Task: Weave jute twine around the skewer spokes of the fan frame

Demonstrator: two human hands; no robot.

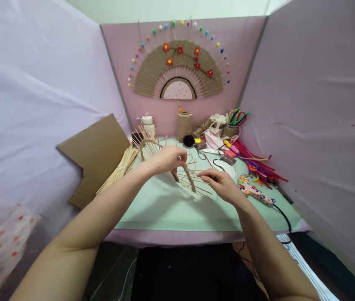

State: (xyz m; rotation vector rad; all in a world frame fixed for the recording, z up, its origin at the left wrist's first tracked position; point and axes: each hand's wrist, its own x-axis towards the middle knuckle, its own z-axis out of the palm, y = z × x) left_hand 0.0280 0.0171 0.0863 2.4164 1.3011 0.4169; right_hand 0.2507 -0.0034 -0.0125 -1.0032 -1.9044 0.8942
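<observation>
Brown cardboard [102, 144] leans at the left, beside a bundle of thin sticks [122, 166]. Next, the left hand [173, 159] has its fingers closed on the stick frame [190, 179], over the green table [165, 215]. At the frame's right side, the right hand [219, 182] has narrow fingertips; whether they grip a stick, I cannot tell. Farther right lies a flowered glue gun [255, 193].

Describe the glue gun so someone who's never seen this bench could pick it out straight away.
On the pale green tabletop, go to the right side, just right of the person's right hand. There, nearer the front than the fuzzy coloured stems, lies the glue gun. Its multicoloured pattern on white and its black cord set it apart.
</observation>
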